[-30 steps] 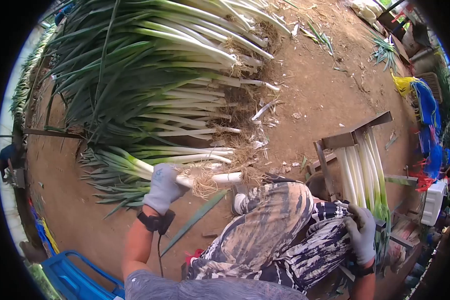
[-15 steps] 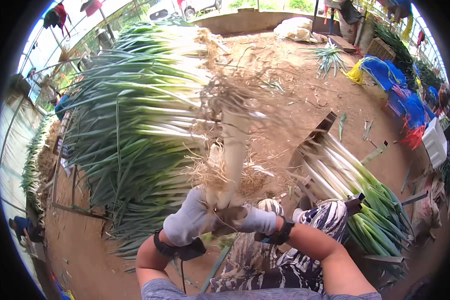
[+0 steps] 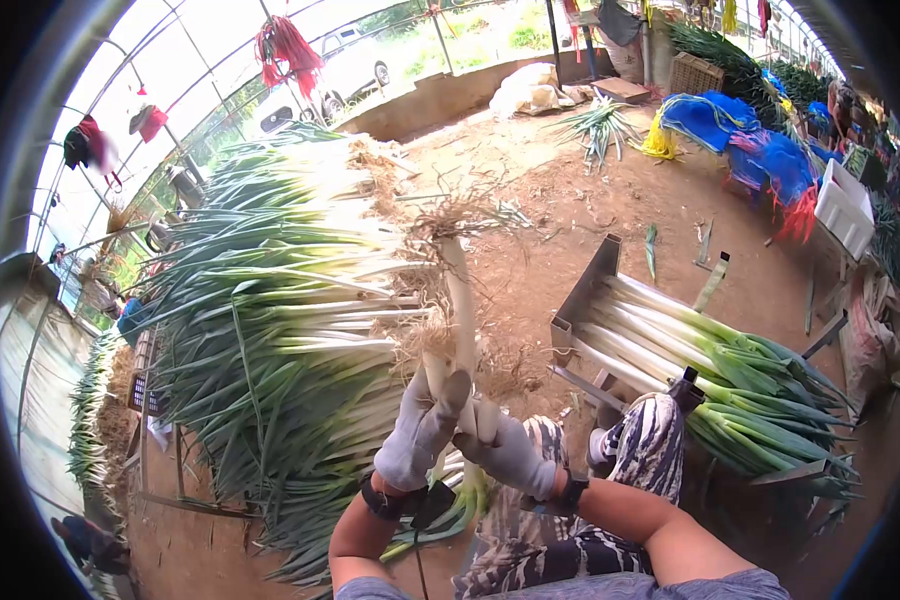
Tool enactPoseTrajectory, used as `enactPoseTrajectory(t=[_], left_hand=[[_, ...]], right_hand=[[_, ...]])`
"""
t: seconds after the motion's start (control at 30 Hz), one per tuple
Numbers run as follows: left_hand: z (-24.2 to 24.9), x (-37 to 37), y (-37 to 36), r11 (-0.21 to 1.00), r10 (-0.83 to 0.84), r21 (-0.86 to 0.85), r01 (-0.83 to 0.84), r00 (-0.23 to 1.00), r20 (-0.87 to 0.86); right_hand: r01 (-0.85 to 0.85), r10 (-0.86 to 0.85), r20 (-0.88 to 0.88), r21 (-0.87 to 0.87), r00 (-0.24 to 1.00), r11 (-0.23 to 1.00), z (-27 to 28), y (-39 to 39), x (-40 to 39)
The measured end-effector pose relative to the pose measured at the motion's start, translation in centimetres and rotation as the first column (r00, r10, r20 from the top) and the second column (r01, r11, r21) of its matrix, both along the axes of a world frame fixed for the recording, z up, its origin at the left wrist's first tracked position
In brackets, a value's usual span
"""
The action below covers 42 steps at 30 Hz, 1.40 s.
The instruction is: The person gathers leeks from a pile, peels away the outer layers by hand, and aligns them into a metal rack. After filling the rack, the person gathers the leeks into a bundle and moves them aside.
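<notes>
Two long green onions are held roots upward in front of me. The taller green onion (image 3: 459, 300) has a white shaft and a brown root tuft at its top; the shorter one (image 3: 435, 372) stands beside it on the left. My left hand (image 3: 420, 435), in a grey glove, is closed around the shafts, thumb upward. My gloved right hand (image 3: 510, 455) grips close beside it, lower on the stalks. Which hand bears which stalk is partly hidden by the fingers. Green leaves (image 3: 470, 505) hang below my hands.
A big pile of green onions (image 3: 290, 300) lies on the left, roots toward me. At right, a metal frame (image 3: 585, 300) holds a bundle of trimmed green onions (image 3: 670, 340). Blue nets (image 3: 720, 125) and a white crate (image 3: 845, 208) lie farther right.
The held onions' roots were blurred by motion and now look sharper. My hands have shifted slightly right, and my left hand's thumb now points up the shafts. The view has tilted.
</notes>
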<state>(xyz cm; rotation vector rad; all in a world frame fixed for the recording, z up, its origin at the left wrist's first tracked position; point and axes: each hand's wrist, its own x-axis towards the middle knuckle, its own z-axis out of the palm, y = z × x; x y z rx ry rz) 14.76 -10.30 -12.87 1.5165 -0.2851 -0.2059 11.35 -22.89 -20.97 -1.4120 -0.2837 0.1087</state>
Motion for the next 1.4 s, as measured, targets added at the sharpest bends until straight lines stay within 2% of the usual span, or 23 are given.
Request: enactPoseTrajectory(t=[0.1, 0.17, 0.2, 0.23, 0.27, 0.3, 0.4, 0.43, 0.5, 0.53, 0.57, 0.6, 0.63, 0.67, 0.77, 0.93, 0.97, 1.07, 1.17, 1.27, 1.3, 1.37, 1.4], left_hand=[[1.1, 0.5, 0.1, 0.994, 0.081, 0.059, -0.090, 0.987, 0.141], [1.5, 1.2, 1.1, 0.990, 0.088, 0.091, -0.107, 0.977, 0.193], [1.9, 1.9, 1.9, 0.994, 0.069, 0.083, -0.076, 0.994, 0.089], [2.5, 2.2, 2.4, 0.999, -0.038, 0.008, 0.038, 0.993, 0.110], [3.2, 2.5, 2.7, 0.986, -0.143, -0.067, 0.153, 0.980, 0.138], [6.0, 2.1, 2.1, 0.977, -0.097, 0.192, 0.092, 0.995, 0.020], [7.2, 0.9, 1.4, 0.991, -0.116, 0.081, 0.108, 0.989, 0.097], [8.7, 0.5, 0.9, 0.976, -0.210, 0.073, 0.207, 0.977, 0.029], [7.8, 0.8, 1.0, 0.973, -0.225, 0.047, 0.224, 0.974, 0.019], [7.2, 1.1, 1.2, 0.972, -0.232, 0.035, 0.231, 0.972, 0.021], [7.0, 1.4, 1.4, 0.960, -0.244, 0.161, 0.227, 0.965, 0.096], [6.8, 1.4, 1.5, 0.964, -0.253, 0.111, 0.241, 0.962, 0.106], [6.5, 1.1, 1.6, 0.965, -0.260, 0.060, 0.255, 0.959, 0.113], [6.3, 0.9, 1.7, 0.963, -0.268, 0.009, 0.269, 0.956, 0.120], [8.2, -0.4, 0.0, 0.977, -0.136, 0.175, 0.123, 0.989, 0.066], [8.4, -0.1, 0.8, 0.980, -0.156, 0.131, 0.153, 0.988, 0.013], [8.0, 0.2, 0.8, 0.982, -0.160, 0.108, 0.156, 0.987, 0.031], [7.5, 0.2, 1.1, 0.985, -0.146, 0.109, 0.136, 0.986, 0.086], [7.3, 0.2, 1.5, 0.972, -0.222, 0.082, 0.219, 0.975, 0.025], [6.0, 0.4, 1.6, 0.955, -0.293, 0.056, 0.292, 0.956, 0.018], [5.8, 0.7, 1.7, 0.946, -0.323, 0.025, 0.322, 0.946, 0.040], [6.6, 0.5, 1.4, 0.953, -0.295, 0.089, 0.290, 0.955, 0.045], [7.1, 0.4, 1.3, 0.956, -0.277, 0.115, 0.271, 0.960, 0.043]], right_hand=[[0.142, -0.135, 0.110, -0.062, 0.985, 0.988, -1.3, 0.4, 0.0], [-0.003, 0.004, 0.019, -0.084, 1.000, 0.996, -1.7, 0.0, 0.0], [-0.078, 0.075, -0.031, -0.095, 0.997, 0.992, -1.7, -0.1, -0.1], [-0.048, 0.063, 0.080, -0.181, 0.995, 0.982, -2.0, 0.2, -0.3], [-0.109, 0.115, 0.033, -0.162, 0.993, 0.981, -1.7, 0.1, -0.4], [-0.168, 0.168, -0.010, -0.141, 0.986, 0.976, -1.0, -0.1, -0.2], [-0.293, 0.291, -0.036, -0.154, 0.956, 0.943, -1.0, -0.5, 0.2], [-0.340, 0.333, -0.070, -0.192, 0.940, 0.921, -0.5, -0.9, 0.6], [-0.466, 0.444, -0.146, -0.199, 0.884, 0.862, 0.3, -1.4, 1.0], [-0.444, 0.433, -0.132, -0.072, 0.892, 0.893, 0.8, -1.5, 0.8], [-0.416, 0.419, -0.113, 0.052, 0.901, 0.908, 1.7, -1.7, 0.7], [-0.385, 0.405, -0.097, 0.177, 0.909, 0.906, 2.9, -1.9, 0.5], [-0.428, 0.436, -0.148, 0.083, 0.888, 0.900, 4.4, -2.9, 1.0], [-0.428, 0.438, -0.093, 0.105, 0.894, 0.898, 5.0, -3.2, 1.6], [-0.522, 0.527, -0.069, 0.084, 0.847, 0.849, 6.3, -4.5, 3.7], [-0.518, 0.513, -0.076, -0.075, 0.855, 0.852, 10.0, -4.5, 4.3], [-0.475, 0.473, -0.104, 0.012, 0.875, 0.880, 9.6, -3.8, 4.2], [-0.367, 0.366, -0.034, -0.033, 0.930, 0.930, 9.7, -3.0, 3.3], [-0.385, 0.377, 0.081, 0.128, 0.922, 0.914, 9.4, -2.8, 3.5], [-0.430, 0.437, 0.013, 0.212, 0.899, 0.878, 8.6, -3.7, 4.6], [-0.472, 0.465, 0.093, 0.065, 0.880, 0.879, 8.9, -3.8, 5.2], [-0.497, 0.515, -0.086, 0.170, 0.853, 0.851, 10.7, -3.9, 4.8], [-0.575, 0.576, 0.006, 0.078, 0.817, 0.814, 11.1, -4.3, 5.6]])
